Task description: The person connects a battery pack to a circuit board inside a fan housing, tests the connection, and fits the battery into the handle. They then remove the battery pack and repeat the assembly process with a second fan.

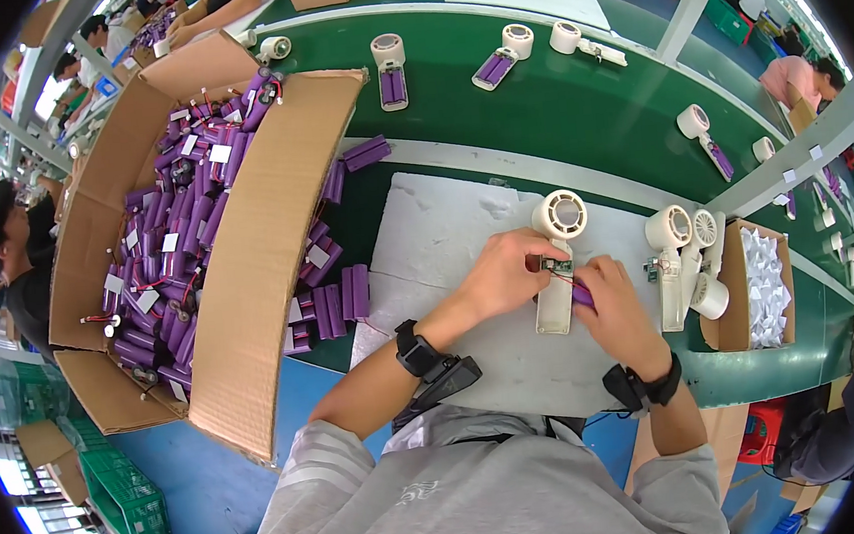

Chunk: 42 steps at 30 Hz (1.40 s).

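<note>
A green work table (814, 347) is set in a busy workshop with a blue floor (202, 465), and a white foam sheet (447, 265) is spread on it beneath the fingers. On the sheet, directly between the 2 hands, a white handheld fan (554, 312) is laid with its round head beyond the fingers and its open handle pointed back toward the wearer. At the fan's neck, a small green circuit board (559, 268) is pinched in the narrowed fingers of the left hand (504, 279); the exact contact is partly hidden. By the curled fingers of the right hand (619, 314), a purple battery pack (583, 296) is held just beside the handle, largely covered by them. Black devices are strapped to both wrists. Well to the left of the fingers, a large cardboard box (242, 332) is filled with purple packs, and loose packs (328, 310) are scattered beside it. To the right of the fingers, more white fans (667, 228) are grouped near a small carton (732, 318) of white pieces (767, 285). Farther beyond the fingers, other fans (388, 54) are spaced along a green belt (440, 50).
</note>
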Tool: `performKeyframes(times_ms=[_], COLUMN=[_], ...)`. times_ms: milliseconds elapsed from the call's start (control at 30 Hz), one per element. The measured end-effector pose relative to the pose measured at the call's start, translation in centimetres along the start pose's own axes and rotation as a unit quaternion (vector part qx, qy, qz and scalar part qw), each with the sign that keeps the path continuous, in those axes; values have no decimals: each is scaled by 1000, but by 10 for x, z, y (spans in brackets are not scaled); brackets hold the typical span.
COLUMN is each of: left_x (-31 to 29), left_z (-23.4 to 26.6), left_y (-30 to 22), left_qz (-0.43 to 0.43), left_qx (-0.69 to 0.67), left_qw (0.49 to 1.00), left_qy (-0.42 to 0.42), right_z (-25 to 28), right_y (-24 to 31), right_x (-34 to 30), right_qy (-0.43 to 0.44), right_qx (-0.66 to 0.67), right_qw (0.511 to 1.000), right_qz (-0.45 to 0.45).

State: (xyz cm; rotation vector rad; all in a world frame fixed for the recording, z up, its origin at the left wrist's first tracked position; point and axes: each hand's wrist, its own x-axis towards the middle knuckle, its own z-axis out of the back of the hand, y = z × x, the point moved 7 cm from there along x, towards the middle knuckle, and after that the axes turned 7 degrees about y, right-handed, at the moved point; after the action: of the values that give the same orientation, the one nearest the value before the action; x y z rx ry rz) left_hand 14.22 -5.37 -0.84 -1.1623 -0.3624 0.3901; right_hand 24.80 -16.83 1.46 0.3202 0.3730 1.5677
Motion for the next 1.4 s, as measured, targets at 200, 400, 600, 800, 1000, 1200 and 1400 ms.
performKeyframes(times_ms=[200,400,600,800,1000,1200,1400], left_x=[3,9,11,8,6,5,2], left_z=[7,8,11,10,9,9,11], left_y=[3,-4,-9,-15,-20,-19,-17], left_qz=[-7,-5,-28,-43,-79,-87,-78], left_qx=[22,25,102,117,133,129,151], left_qw=[999,998,994,992,987,987,983], left_qy=[25,63,28,25,33,48,66], right_z=[7,-12,-8,10,-1,-9,-10], right_y=[-5,9,5,-8,-6,11,21], right_x=[10,0,3,4,5,7,0], right_qy=[168,221,184,110,79,-30,-57], right_qx=[352,710,715,455,385,220,205], right_qw=[914,668,674,883,918,972,975], right_qz=[-112,-21,-15,37,58,75,58])
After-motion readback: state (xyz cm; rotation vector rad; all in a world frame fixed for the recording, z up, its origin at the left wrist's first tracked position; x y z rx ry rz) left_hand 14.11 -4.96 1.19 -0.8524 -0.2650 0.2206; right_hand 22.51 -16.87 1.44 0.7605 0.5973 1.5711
